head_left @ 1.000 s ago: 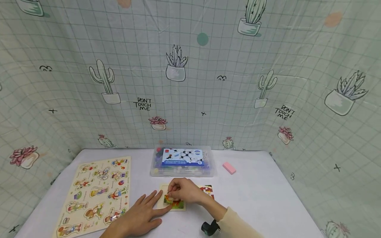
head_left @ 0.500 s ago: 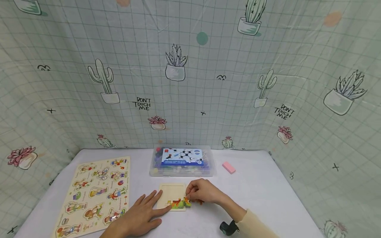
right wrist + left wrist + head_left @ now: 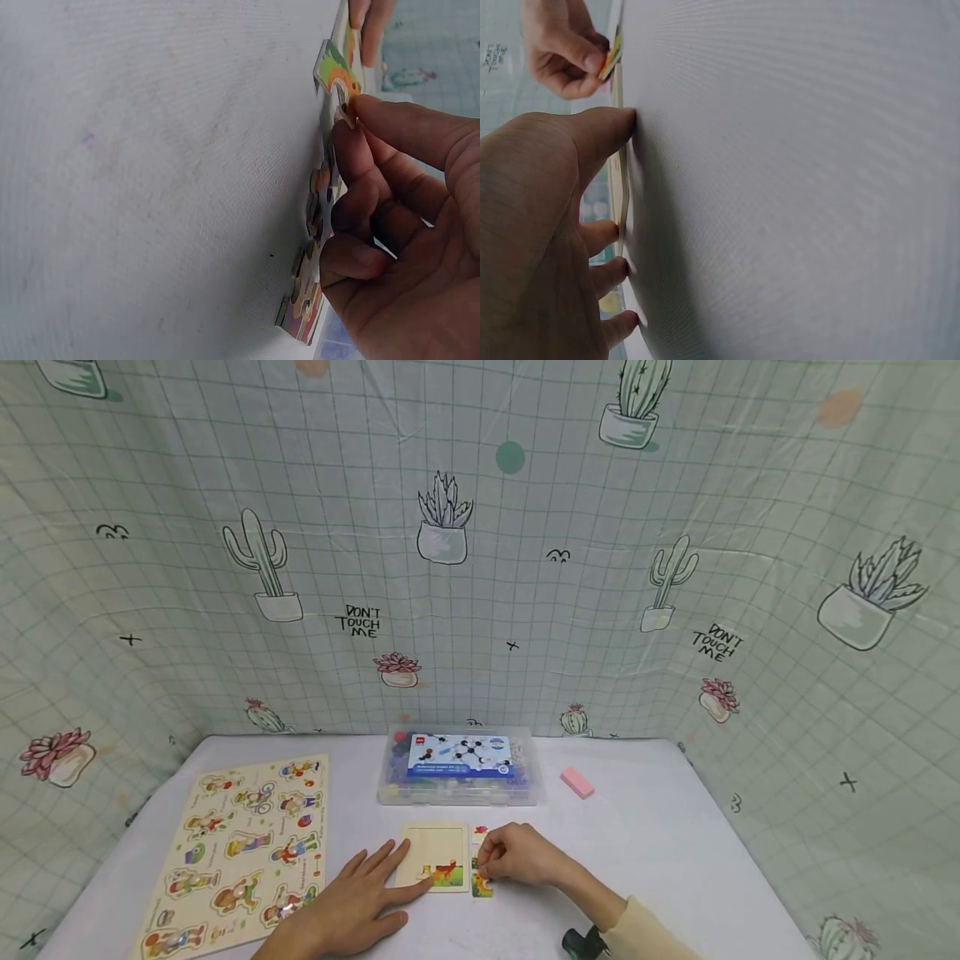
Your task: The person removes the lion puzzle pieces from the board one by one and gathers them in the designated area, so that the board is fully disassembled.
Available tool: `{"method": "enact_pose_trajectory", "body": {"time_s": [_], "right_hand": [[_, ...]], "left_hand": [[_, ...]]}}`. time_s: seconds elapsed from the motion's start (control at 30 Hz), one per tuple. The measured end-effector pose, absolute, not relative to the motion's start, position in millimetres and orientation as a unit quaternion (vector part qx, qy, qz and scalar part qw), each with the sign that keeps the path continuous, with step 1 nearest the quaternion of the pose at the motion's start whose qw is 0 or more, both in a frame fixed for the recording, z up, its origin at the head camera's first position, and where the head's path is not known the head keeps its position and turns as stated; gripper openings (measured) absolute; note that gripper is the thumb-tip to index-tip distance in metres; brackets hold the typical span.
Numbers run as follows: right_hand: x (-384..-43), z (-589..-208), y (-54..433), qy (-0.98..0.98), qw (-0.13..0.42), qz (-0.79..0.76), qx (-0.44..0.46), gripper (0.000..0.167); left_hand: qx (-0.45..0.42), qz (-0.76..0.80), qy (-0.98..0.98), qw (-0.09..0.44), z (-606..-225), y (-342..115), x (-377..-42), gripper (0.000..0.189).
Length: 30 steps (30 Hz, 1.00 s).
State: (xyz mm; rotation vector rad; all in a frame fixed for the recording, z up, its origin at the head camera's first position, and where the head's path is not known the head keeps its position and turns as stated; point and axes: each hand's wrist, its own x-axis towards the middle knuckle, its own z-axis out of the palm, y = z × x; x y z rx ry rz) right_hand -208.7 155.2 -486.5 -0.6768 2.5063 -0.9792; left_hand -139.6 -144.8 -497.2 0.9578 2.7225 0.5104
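My left hand lies with fingers spread at the left side of a small wooden jigsaw tray, fingertips on its rim. A few pieces showing an orange animal on grass fill the tray's lower part. Just right of the tray, my right hand pinches a green-and-orange jigsaw piece between thumb and index finger, tilted in the right wrist view. The other right fingers are curled. Several loose jigsaw pieces lie under that hand, mostly hidden in the head view.
A large board of cartoon children lies at the left. Behind the tray stands a clear plastic box with a blue-and-white label. A pink block sits at the back right. Near the right sleeve is a dark object.
My right hand has moved right, from over the tray to beside it, carrying the jigsaw piece off the tray. The bare tray bottom now shows. My left hand has stayed put.
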Motion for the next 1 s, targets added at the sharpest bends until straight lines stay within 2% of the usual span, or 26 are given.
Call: {"method": "enact_pose_trajectory", "body": {"time_s": [0.23, 0.67, 1.0], "right_hand": [[-209.1, -486.9, 152.7, 0.901, 0.164, -0.313, -0.254, 0.012], [-206.1, -487.4, 150.6, 0.905, 0.164, -0.303, -0.249, 0.017], [-211.9, -480.2, 132.5, 0.898, 0.144, -0.318, -0.269, 0.007]], "left_hand": [[0.336, 0.174, 0.921, 0.088, -495.2, -145.7, -138.2, 0.045], [0.328, 0.174, 0.922, 0.107, -496.1, -143.4, -139.5, 0.046], [0.330, 0.174, 0.921, 0.112, -496.7, -142.6, -139.4, 0.044]]}}
